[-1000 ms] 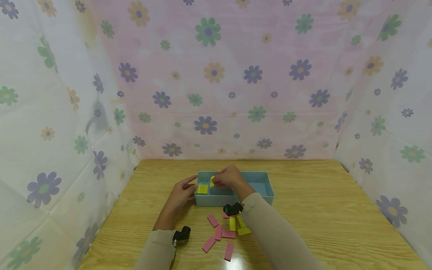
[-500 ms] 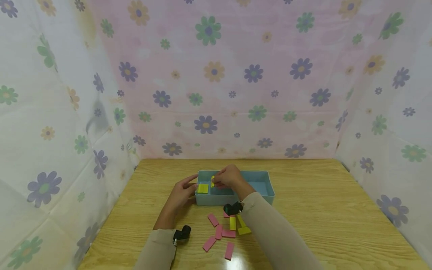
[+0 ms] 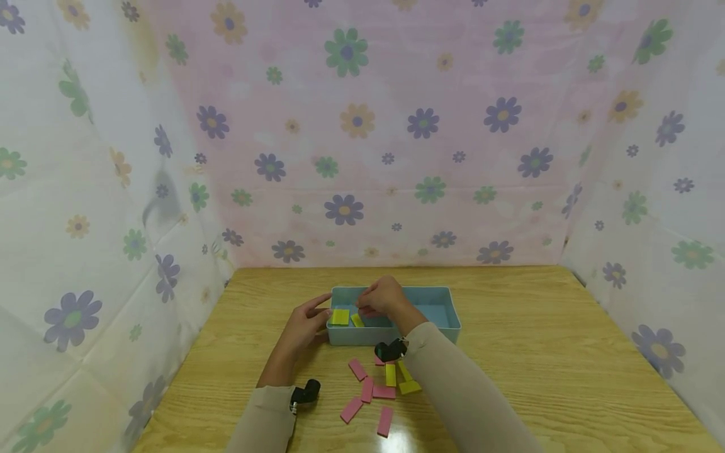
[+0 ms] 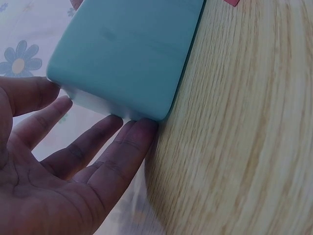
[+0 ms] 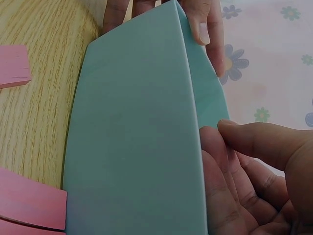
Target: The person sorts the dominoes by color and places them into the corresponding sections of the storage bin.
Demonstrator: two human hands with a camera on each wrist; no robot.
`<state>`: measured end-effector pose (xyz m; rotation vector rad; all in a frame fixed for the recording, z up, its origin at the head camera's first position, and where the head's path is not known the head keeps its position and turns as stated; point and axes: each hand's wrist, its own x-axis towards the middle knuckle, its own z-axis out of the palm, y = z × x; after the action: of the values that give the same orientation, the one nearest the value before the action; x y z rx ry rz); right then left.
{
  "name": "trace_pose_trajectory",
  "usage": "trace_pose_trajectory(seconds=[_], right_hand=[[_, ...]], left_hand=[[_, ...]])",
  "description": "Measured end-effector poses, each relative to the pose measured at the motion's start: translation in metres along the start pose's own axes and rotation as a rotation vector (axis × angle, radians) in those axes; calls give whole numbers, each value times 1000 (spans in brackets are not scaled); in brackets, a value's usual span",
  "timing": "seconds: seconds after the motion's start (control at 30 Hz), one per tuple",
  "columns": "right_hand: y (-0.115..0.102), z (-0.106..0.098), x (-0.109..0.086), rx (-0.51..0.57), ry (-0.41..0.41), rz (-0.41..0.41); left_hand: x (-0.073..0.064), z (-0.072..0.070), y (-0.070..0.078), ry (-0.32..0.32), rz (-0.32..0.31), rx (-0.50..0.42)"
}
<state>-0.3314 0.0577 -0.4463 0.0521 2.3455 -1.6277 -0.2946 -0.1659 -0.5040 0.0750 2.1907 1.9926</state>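
Left hand (image 3: 304,327) at the end of a pale blue box (image 3: 351,337): thumb hooked over the rim, other fingers spread and laid against the outer end wall. Gripping the box by that end. Box on the wooden table (image 3: 510,352), stretching from the left hand, beneath the right, and on past it.

Right hand (image 3: 384,297) over the near wall, fingers down inside the box. Fingers curled in toward the palm, thumb tip close against the index finger. Fingertips dim and partly behind the near wall, so cannot tell for sure whether anything sits between them.

Inside the box, just beside the left thumb: small group of yellow blocks (image 3: 340,317), lying together. Single yellow block (image 3: 357,321) set at a slant between that group and the right fingers.

On the table, nearer the body than either hand, between the forearms: scattered pink blocks (image 3: 367,389) at mixed angles, some touching; loose yellow blocks (image 3: 391,375) gathered toward the right forearm. On the right wrist, black right wrist camera (image 3: 389,350); on the left, matching left wrist camera (image 3: 306,391). Beige sleeves (image 3: 464,390) on both forearms. Beyond and to either side of the hands, floral cloth (image 3: 391,233) hung as walls.
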Motion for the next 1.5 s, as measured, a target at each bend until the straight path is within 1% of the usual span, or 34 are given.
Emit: trace_pose_trajectory(seconds=[0.2, 0.3, 0.47, 0.63, 0.7, 0.8, 0.9, 1.1, 1.17, 1.27, 1.33, 1.4, 1.5], right_hand=[[0, 0, 0, -2, 3, -1], [0, 0, 0, -28, -11, -3], [-2, 3, 1, -100, -79, 7], [-2, 8, 0, -64, -174, 19], [-1, 9, -1, -52, -198, 14], [-1, 11, -1, -37, -212, 11], [0, 12, -1, -8, -217, 11], [-1, 12, 0, 73, -208, 37], [-1, 12, 0, 84, -196, 33], [-2, 12, 0, 98, -198, 12], [-2, 13, -1, 59, -187, -9], [-3, 14, -2, 12, -163, -12], [-3, 15, -4, -76, -102, 16]], left_hand=[[0, 0, 0, -11, 5, 0], [0, 0, 0, -11, 4, -2], [0, 0, -1, -5, 2, 4], [0, 0, -1, -6, 5, -6], [1, 0, -1, -9, 7, -13], [0, 0, -1, -15, 10, -17], [0, 0, -1, -18, 13, -19], [0, -1, 0, -15, 15, -15], [1, -1, -1, -15, 15, -14], [1, -1, -2, -12, 13, -18], [1, -1, -2, -10, 15, -14], [1, -1, -3, -7, 15, -12], [1, -1, -3, -6, 15, -7]])
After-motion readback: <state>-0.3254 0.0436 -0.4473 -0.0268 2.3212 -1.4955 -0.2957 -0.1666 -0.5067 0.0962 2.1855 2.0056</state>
